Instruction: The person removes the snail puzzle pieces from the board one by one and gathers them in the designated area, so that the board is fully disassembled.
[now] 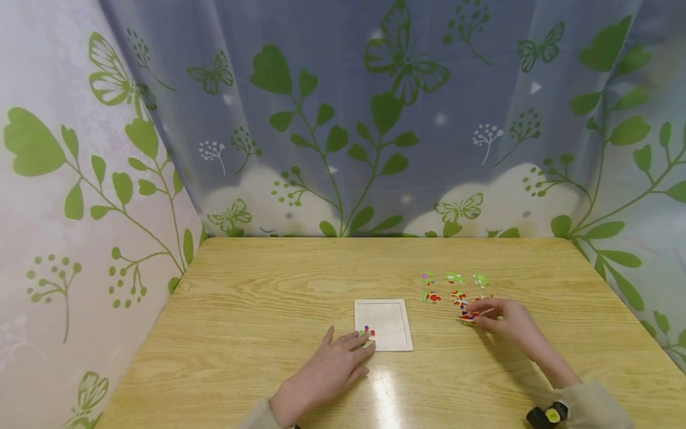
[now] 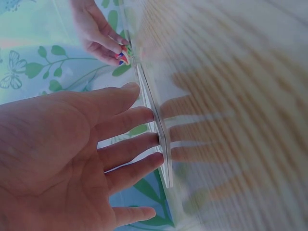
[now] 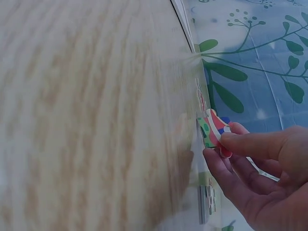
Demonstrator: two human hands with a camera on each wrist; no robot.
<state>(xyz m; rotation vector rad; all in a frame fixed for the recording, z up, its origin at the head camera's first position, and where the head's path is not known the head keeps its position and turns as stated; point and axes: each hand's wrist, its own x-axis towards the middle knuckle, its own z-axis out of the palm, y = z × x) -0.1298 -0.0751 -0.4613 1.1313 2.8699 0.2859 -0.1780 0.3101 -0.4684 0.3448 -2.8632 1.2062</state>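
Observation:
A square white puzzle tray (image 1: pixel 387 325) with a raised rim lies on the table, a small colored puzzle piece (image 1: pixel 367 333) in its near left corner. My left hand (image 1: pixel 334 363) reaches over that corner, fingers straight and spread, fingertips at the tray's edge and the piece. In the left wrist view the left fingers (image 2: pixel 130 144) meet the tray's side. My right hand (image 1: pixel 506 322) pinches a red, green, white and blue puzzle piece (image 3: pixel 211 130) between thumb and fingers. It is held tilted, close over the table, right of the tray.
Several loose puzzle pieces lie in rows right of the tray, among them a green one (image 1: pixel 480 280) and a red one (image 1: pixel 433 297). The wooden table (image 1: pixel 257 286) meets a patterned curtain (image 1: pixel 332 119) at its back and sides. A black wrist strap (image 1: pixel 546 414) shows on the right sleeve.

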